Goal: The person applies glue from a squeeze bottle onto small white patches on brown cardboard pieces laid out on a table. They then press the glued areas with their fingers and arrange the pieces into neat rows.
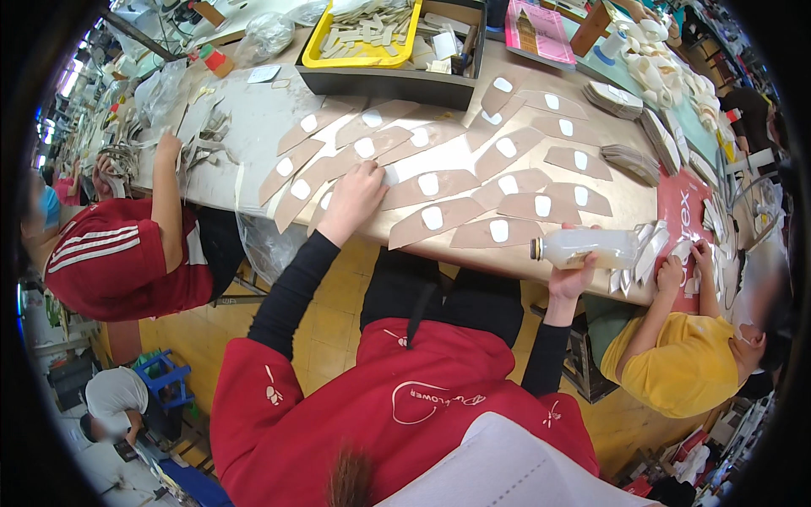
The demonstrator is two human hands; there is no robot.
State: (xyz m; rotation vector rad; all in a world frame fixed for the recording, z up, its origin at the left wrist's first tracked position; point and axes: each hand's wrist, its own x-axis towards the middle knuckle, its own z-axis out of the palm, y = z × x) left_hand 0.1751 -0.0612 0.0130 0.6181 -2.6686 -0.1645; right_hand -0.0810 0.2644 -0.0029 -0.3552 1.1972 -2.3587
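Many flat brown cut pieces [429, 188] are spread over the table, most with a small white patch [432, 218] on them. My left hand [359, 196] rests among the pieces at the left, its fingers bent and close together, a pale patch showing by the fingertips. What is under those fingers is hidden. In my right hand [576, 275] lies a translucent plastic bottle [596, 248] of whitish content, held on its side, its dark cap toward the left. The bottle is above the table's near edge, right of the pieces.
A black box [389, 84] with a yellow tray [412, 42] of small strips stands behind the pieces. Stacked pieces [629, 163] and a pink box [541, 34] are at the right. Co-workers sit close by, in red [127, 262] at left and yellow [676, 363] at right.
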